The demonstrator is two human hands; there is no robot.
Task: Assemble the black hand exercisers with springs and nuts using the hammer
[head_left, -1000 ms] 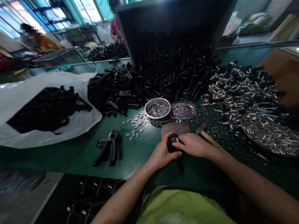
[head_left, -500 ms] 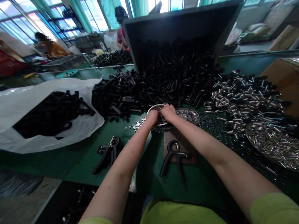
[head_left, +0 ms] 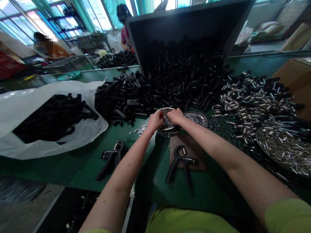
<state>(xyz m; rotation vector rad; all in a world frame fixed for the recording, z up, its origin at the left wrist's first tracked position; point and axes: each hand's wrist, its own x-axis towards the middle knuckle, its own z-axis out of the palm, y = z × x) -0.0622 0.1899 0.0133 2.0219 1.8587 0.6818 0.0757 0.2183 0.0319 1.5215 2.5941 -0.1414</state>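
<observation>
My left hand (head_left: pixel 155 120) and my right hand (head_left: pixel 175 116) reach together over the rim of a small round steel dish (head_left: pixel 161 110) heaped with metal washers. Their fingers sit among the washers, and I cannot see whether they hold any. A black hand grip trainer with a steel spring (head_left: pixel 181 163) lies on a dark metal plate (head_left: pixel 194 152), just below my right forearm. A second black grip trainer (head_left: pixel 113 158) lies on the green table (head_left: pixel 155 181) to the left of my left forearm.
A black hopper (head_left: pixel 179 26) spills black handles onto the table. Beside the dish are a washer-filled steel plate (head_left: pixel 195 119) and loose washers (head_left: pixel 143 129). Spring-fitted parts (head_left: pixel 252 103) and a steel tray (head_left: pixel 284 152) lie right; a white sack (head_left: pixel 48 129) left. Two co-workers (head_left: pixel 123 29) sit beyond.
Since a second ago, my hands have left the grip trainer over the metal plate and reached forward to the dish. The grip trainer now lies on the plate. Over the last half second, my hands barely moved.
</observation>
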